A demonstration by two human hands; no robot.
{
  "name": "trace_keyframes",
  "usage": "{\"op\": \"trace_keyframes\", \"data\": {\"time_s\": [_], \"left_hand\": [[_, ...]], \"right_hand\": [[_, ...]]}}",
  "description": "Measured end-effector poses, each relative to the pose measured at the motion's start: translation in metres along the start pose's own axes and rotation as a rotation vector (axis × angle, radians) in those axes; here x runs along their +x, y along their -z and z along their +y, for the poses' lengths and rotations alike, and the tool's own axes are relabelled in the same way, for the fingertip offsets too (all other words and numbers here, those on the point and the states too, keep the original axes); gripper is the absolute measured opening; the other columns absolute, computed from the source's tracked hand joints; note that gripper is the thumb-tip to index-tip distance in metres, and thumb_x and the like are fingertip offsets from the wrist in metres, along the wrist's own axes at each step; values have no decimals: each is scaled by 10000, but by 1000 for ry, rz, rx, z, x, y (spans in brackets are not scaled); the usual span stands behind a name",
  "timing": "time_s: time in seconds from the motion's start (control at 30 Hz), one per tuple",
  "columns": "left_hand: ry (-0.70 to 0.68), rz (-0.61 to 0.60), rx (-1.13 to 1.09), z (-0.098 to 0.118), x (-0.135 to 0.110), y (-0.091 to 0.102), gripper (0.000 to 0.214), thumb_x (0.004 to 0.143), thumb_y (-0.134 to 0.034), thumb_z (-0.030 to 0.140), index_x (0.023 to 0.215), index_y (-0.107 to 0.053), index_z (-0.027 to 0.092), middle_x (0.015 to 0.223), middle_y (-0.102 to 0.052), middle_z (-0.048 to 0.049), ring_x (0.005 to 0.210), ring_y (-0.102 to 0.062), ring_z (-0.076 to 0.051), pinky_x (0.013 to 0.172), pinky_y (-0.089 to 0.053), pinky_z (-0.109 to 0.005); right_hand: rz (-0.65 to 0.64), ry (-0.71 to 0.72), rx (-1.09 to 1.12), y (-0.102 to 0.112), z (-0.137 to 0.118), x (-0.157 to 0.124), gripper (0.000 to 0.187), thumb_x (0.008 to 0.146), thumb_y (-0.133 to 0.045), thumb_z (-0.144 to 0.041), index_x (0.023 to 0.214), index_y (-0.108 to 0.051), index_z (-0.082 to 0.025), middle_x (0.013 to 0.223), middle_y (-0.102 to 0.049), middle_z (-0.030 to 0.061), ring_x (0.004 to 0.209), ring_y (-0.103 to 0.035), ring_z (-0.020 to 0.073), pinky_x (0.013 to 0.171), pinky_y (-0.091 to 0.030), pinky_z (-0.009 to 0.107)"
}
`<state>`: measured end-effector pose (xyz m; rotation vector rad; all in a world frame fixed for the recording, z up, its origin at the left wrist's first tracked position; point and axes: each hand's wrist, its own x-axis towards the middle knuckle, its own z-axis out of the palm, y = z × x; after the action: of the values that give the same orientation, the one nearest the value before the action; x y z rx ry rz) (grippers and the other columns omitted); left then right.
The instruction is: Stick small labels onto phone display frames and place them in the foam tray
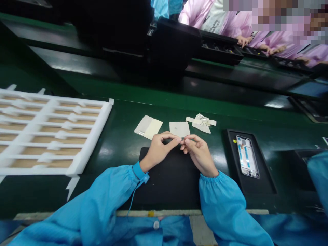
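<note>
My left hand (159, 149) and my right hand (197, 151) meet above a black mat (167, 181), both in blue sleeves. Their fingertips are pinched together on a tiny part I cannot make out. Just beyond the fingers lies a small white sheet (179, 129). To its left is a cream backing sheet (148, 126), to its right a crumpled peeled film (202, 122).
A white foam tray (93, 136) with slotted rows fills the left. A black carrier (230, 150) at the right holds an open phone frame (247, 156). Black trays (220, 48) and other people in pink coats are across the green belt. A blue sleeve (319, 174) shows at the right edge.
</note>
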<state>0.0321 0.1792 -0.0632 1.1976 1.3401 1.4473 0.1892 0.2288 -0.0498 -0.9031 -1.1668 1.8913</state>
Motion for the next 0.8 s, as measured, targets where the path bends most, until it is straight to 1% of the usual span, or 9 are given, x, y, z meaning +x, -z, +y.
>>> {"op": "trace_keyframes", "data": {"time_s": [0.1,0.17,0.3,0.4,0.47,0.57,0.63,0.7,0.8], "left_hand": [[4,33,22,0,0,0,131,827,-703,288,766,-754,185,751,-687,-22,744,-638,-158,719,-493,-275],[11,53,45,0,0,0,130,819,-705,282,751,-754,182,736,-688,-21,724,-638,-156,715,-496,-276],[22,59,70,-2,1,0,155,822,-691,291,740,-745,170,742,-704,-30,723,-654,-165,712,-521,-280],[22,40,79,-6,2,-1,179,829,-679,307,745,-735,159,745,-718,-36,718,-673,-172,677,-542,-270],[19,16,98,-7,3,-1,202,844,-662,320,751,-732,154,746,-727,-39,714,-685,-179,659,-556,-267],[6,-9,170,-9,2,-2,244,886,-624,352,803,-741,155,784,-740,-49,749,-699,-195,668,-573,-279],[-8,13,239,-11,0,-2,234,907,-606,354,932,-747,169,905,-746,-66,859,-698,-223,752,-580,-326],[-58,28,379,-12,-4,0,234,915,-604,312,1086,-719,200,1097,-716,-83,1045,-650,-264,906,-542,-412],[-223,-62,783,-15,-10,1,313,936,-573,255,1241,-642,234,1372,-583,-67,1309,-480,-303,1067,-420,-496]], "right_hand": [[-10,-1,-15,1,1,1,283,737,-813,-385,862,-654,-188,759,-717,17,641,-642,132,552,-498,231],[-4,43,-74,1,3,1,255,767,-788,-386,875,-665,-190,770,-721,21,655,-650,141,566,-504,244],[107,254,-369,0,10,0,149,811,-749,-341,866,-716,-206,796,-726,20,694,-660,165,633,-527,292],[157,427,-605,0,15,-2,69,866,-694,-300,860,-735,-244,866,-728,13,816,-669,190,759,-532,336],[159,542,-734,1,17,-4,90,907,-645,-281,881,-729,-265,908,-725,15,891,-661,206,830,-518,365],[163,687,-877,2,17,-4,135,949,-576,-239,925,-706,-269,928,-712,28,921,-645,218,862,-506,392],[175,743,-943,5,17,2,154,964,-540,-213,954,-687,-257,933,-699,40,929,-631,219,861,-502,396],[195,759,-995,10,17,13,156,968,-522,-211,964,-675,-241,957,-683,56,952,-612,225,866,-498,400],[205,727,-1068,17,19,35,162,960,-510,-227,949,-672,-216,1002,-644,84,1000,-584,240,904,-487,419]]}}
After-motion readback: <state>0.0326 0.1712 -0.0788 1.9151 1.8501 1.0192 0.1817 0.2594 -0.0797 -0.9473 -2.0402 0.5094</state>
